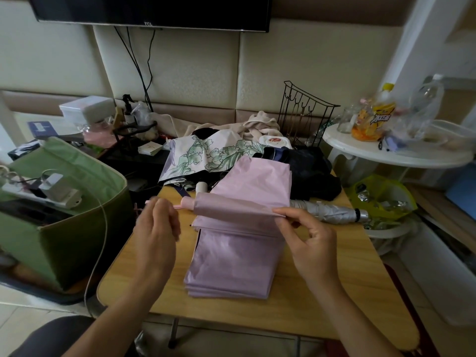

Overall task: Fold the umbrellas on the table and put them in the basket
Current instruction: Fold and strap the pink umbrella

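We face a cream padded wall (195,73) with a dark television (154,10) mounted high and cables hanging below it. A wooden tabletop (334,292) sits before us, a white round side table (386,153) to the right, pale floor tiles (31,313) lower left.

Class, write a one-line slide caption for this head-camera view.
Both hands, left and right, roll the pink umbrella on the wooden table.

Lived-in home room: wall-mounted television (152,11), padded wall panels (309,68), cluttered table (322,292).
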Tool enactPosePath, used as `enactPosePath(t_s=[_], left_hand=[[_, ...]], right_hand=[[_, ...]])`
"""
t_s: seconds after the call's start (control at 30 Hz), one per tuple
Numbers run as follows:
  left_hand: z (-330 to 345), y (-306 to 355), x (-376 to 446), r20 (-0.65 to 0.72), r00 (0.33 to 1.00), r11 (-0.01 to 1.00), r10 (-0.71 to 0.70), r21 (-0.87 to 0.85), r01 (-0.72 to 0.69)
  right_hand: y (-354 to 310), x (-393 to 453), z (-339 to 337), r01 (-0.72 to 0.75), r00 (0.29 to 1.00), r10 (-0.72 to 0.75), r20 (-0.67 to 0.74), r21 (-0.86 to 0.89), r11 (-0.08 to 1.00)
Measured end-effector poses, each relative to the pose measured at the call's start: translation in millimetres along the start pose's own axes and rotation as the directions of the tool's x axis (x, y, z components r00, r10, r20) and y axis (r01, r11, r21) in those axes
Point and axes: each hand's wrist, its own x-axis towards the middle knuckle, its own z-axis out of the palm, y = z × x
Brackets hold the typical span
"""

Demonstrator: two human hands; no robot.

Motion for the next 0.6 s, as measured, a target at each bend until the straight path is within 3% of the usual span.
enactPosePath(t_s=[0.03, 0.07, 0.1, 0.13, 0.17, 0.2, 0.23, 0.37, 0.5, 0.6], left_hand=[[-1, -1, 0, 0.103, 0.977, 0.982, -0.188, -0.012, 0.190], [-1, -2, -1, 0.247, 0.887, 0.917, -0.391, 0.020, 0.399], [0, -4, 0, 0.398, 0.729, 0.813, -0.557, 0.086, 0.575], [1, -7, 1, 0.520, 0.561, 0.709, -0.644, 0.131, 0.693], [2, -11, 2, 0.605, 0.437, 0.625, -0.666, 0.132, 0.770], [5, -13, 5, 0.657, 0.368, 0.561, -0.658, 0.100, 0.822], [7, -15, 7, 0.685, 0.344, 0.512, -0.642, 0.050, 0.857], [10, -12, 24, 0.653, 0.399, 0.431, -0.644, -0.121, 0.894], [10, -17, 35, 0.574, 0.475, 0.586, -0.667, 0.011, 0.810], [13, -27, 38, 0.492, 0.561, 0.667, -0.666, 0.055, 0.743]], right_hand=[[0, 0, 0, -0.006, 1.000, 0.006, 0.003, 0.009, 1.000], [0, 0, 0, -0.006, 1.000, 0.006, 0.010, 0.015, 1.000], [0, 0, -1, 0.000, 1.000, -0.001, 0.023, 0.017, 1.000], [0, -1, -1, 0.011, 0.999, -0.012, 0.046, 0.014, 1.000], [1, -1, -2, 0.024, 0.997, -0.025, 0.076, 0.012, 1.000], [2, -2, -2, 0.033, 0.993, -0.034, 0.109, 0.010, 0.999], [3, -4, -3, 0.036, 0.990, -0.037, 0.139, 0.006, 0.999], [8, -11, -10, 0.061, 0.943, -0.062, 0.327, 0.015, 0.998], [13, -18, -19, 0.066, 0.850, -0.054, 0.525, -0.003, 0.998], [18, -21, -21, 0.065, 0.807, -0.014, 0.590, -0.065, 0.996]])
